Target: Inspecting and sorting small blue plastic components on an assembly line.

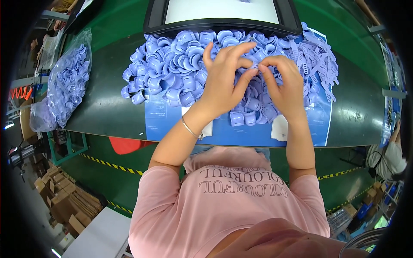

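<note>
Both of my hands are raised over a heap of lavender plastic pieces, fingertips meeting at its middle. My left hand (226, 77) has thumb and index finger pinched together, its other fingers lifted. Thumb and index of my right hand (286, 84) close toward the same spot. A small lavender plastic piece (256, 66) shows between the fingertips; most of it is hidden, so its exact shape cannot be made out. Curved, cuff-like lavender pieces (165, 69) are heaped to the left and below the hands. Slotted lavender straps (316, 60) lie piled at the right.
Beyond the heap stands a black-rimmed tray (223, 25) with a white base. A clear bag of lavender pieces (71, 81) rests at the table's left end. Blue printed sheets (241, 134) lie beneath the heap on the dark table (109, 94). A red stool (124, 145) is below the front edge.
</note>
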A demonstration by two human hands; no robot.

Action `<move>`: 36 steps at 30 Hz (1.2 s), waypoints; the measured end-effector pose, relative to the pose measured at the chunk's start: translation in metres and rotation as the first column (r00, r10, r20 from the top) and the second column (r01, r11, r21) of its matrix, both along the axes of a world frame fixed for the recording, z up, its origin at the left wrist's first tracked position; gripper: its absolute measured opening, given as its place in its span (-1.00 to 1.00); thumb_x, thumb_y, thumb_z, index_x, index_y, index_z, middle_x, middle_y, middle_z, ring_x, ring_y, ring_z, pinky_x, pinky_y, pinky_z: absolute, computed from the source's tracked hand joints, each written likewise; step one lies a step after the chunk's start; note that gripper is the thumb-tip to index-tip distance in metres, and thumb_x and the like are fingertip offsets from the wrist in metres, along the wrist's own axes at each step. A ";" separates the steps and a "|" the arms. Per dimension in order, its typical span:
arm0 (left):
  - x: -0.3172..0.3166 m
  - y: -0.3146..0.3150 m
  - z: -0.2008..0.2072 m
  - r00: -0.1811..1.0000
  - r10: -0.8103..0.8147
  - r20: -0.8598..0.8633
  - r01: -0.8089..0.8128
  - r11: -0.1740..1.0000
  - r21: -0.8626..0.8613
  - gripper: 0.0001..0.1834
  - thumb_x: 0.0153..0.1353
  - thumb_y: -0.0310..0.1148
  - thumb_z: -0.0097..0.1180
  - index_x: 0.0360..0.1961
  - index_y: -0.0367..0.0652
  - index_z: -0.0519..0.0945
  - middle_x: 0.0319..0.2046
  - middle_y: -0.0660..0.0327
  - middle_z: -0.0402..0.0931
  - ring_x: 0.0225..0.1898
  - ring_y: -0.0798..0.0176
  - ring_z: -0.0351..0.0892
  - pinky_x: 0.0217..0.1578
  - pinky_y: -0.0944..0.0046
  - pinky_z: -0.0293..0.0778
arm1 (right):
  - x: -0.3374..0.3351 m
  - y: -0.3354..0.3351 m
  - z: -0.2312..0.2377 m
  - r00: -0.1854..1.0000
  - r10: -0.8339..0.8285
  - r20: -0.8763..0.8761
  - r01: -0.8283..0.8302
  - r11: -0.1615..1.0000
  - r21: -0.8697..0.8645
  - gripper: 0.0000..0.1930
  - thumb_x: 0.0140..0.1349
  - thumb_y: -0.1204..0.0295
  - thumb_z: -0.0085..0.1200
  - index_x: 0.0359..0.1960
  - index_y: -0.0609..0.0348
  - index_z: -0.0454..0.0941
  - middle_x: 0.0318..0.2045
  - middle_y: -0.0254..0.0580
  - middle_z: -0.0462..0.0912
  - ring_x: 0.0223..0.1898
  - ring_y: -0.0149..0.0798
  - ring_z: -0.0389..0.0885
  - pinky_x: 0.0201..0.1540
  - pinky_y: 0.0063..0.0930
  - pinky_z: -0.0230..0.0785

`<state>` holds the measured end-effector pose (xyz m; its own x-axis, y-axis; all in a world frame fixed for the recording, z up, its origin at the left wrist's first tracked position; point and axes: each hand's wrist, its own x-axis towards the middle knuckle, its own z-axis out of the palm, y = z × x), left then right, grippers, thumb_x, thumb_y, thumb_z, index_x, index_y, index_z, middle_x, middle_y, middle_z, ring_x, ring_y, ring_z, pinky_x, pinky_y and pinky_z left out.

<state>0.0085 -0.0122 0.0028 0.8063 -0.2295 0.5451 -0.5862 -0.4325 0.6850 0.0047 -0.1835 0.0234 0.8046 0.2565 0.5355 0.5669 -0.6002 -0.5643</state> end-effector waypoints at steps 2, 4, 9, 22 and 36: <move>0.002 0.002 -0.004 0.992 -0.039 0.116 0.039 0.999 0.001 -0.54 0.19 -0.38 0.15 0.14 -0.01 0.40 -0.37 0.46 0.59 0.07 0.24 0.40 0.27 -0.20 -0.29 | 0.003 0.001 -0.002 0.998 -0.024 0.065 0.025 1.000 -0.014 -0.91 0.14 0.51 0.18 -0.36 0.17 0.51 -0.40 -0.23 0.61 -0.36 -0.16 0.56 -0.23 -0.35 0.31; 0.002 0.002 -0.005 0.989 -0.055 0.135 0.052 0.998 0.023 -0.56 0.19 -0.39 0.15 0.11 0.00 0.41 -0.36 0.46 0.59 0.09 0.25 0.38 0.27 -0.20 -0.29 | 0.004 0.002 -0.004 0.990 -0.047 0.131 0.051 0.998 -0.028 -0.91 0.13 0.49 0.18 -0.38 0.14 0.51 -0.44 -0.25 0.60 -0.40 -0.15 0.55 -0.27 -0.33 0.28; 0.002 0.005 -0.004 0.985 -0.108 0.135 0.100 0.993 0.066 -0.60 0.20 -0.41 0.13 0.08 0.02 0.43 -0.35 0.45 0.59 0.14 0.26 0.35 0.27 -0.20 -0.32 | -0.002 -0.002 -0.001 0.993 0.014 -0.120 0.001 0.992 0.123 -0.89 0.19 0.55 0.16 -0.26 0.25 0.52 -0.33 -0.17 0.62 -0.32 -0.23 0.60 -0.23 -0.44 0.39; 0.001 0.001 -0.007 0.993 -0.120 -0.016 0.118 0.987 -0.114 -0.49 0.19 -0.38 0.12 0.15 -0.15 0.27 -0.34 0.38 0.62 0.08 0.28 0.45 0.30 -0.16 -0.39 | 0.003 -0.008 -0.004 1.000 0.025 -0.005 -0.025 0.999 0.020 -0.93 0.14 0.51 0.19 -0.36 0.22 0.60 -0.40 -0.19 0.65 -0.32 -0.16 0.63 -0.25 -0.42 0.40; -0.002 0.005 -0.002 0.986 -0.156 -0.062 0.151 0.986 -0.073 -0.51 0.24 -0.35 0.06 0.21 -0.08 0.32 -0.36 0.38 0.63 0.05 0.24 0.44 0.31 -0.13 -0.33 | 0.000 -0.004 0.002 0.983 0.090 -0.162 -0.063 0.984 0.164 -0.95 0.16 0.57 0.16 -0.40 0.28 0.55 -0.45 -0.20 0.60 -0.39 -0.31 0.58 -0.29 -0.51 0.39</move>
<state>0.0067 -0.0068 0.0008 0.7999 -0.3176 0.5093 -0.5935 -0.2923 0.7499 0.0046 -0.1879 0.0258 0.8680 0.2435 0.4327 0.4962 -0.4546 -0.7396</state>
